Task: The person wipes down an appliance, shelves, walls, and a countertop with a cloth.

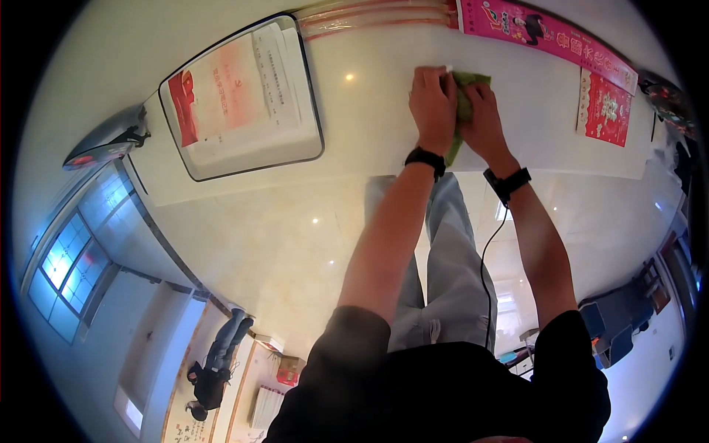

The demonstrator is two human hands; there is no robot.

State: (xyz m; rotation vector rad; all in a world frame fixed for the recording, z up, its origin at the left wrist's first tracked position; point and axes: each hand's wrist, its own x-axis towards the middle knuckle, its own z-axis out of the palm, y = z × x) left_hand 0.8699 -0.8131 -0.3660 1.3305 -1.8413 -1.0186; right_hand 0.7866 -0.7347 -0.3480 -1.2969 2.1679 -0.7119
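Observation:
Over the pale tabletop (354, 133), near its front edge, both of my hands are on a green cloth (478, 78). My left hand (434, 107) is closed on the cloth's left side, with a small white bit showing at its fingertips. On the right side, my right hand (484, 122) has its fingers curled over the cloth. Part of the cloth hangs down between the two wrists. Each wrist wears a black band, and a cable runs from the right one.
A dark-rimmed tray (322, 140) holding papers lies at the left. A pink printed box (546, 37) and a red card (607, 107) are at the right. Clear plastic-wrapped strips (377, 21) lie at the far edge. Another person (214, 369) appears at the lower left.

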